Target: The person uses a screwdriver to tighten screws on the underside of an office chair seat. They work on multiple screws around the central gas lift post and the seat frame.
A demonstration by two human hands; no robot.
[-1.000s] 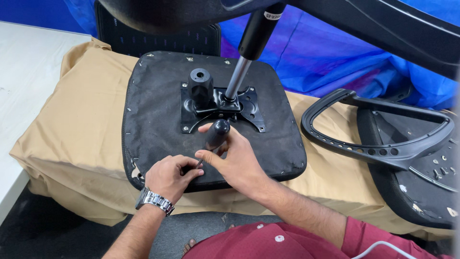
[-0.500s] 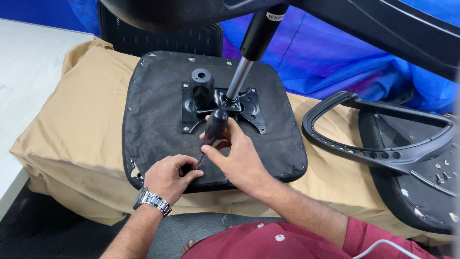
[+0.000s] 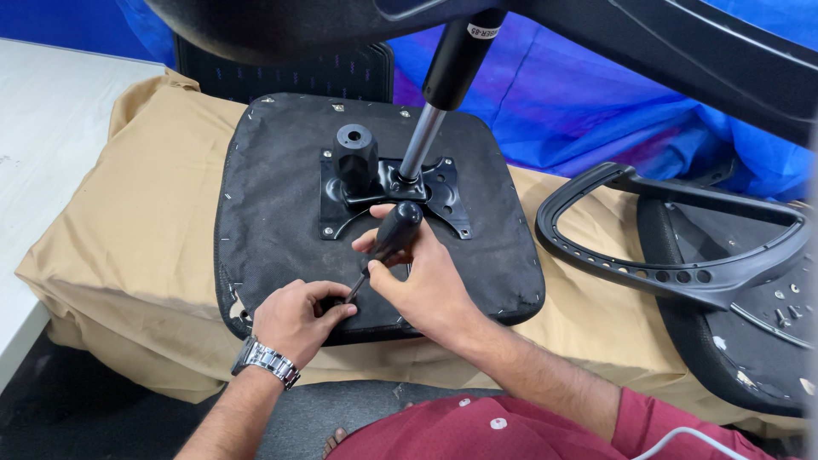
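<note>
- Right hand (image 3: 422, 285) grips a black-handled screwdriver (image 3: 385, 244), tilted.
- Left hand (image 3: 296, 319), fingers curled, pinches its tip against the upturned black seat (image 3: 281, 196).

the seat bottom (image 3: 281, 213) is covered in rough, dull black cloth. the plate (image 3: 443, 192) in its middle is black metal with a soft shine. the rod (image 3: 422, 143) is smooth, shiny silver metal. the screwdriver (image 3: 392, 234) handle looks like smooth black plastic. the sheet (image 3: 145, 221) underneath is soft tan cloth.
</note>
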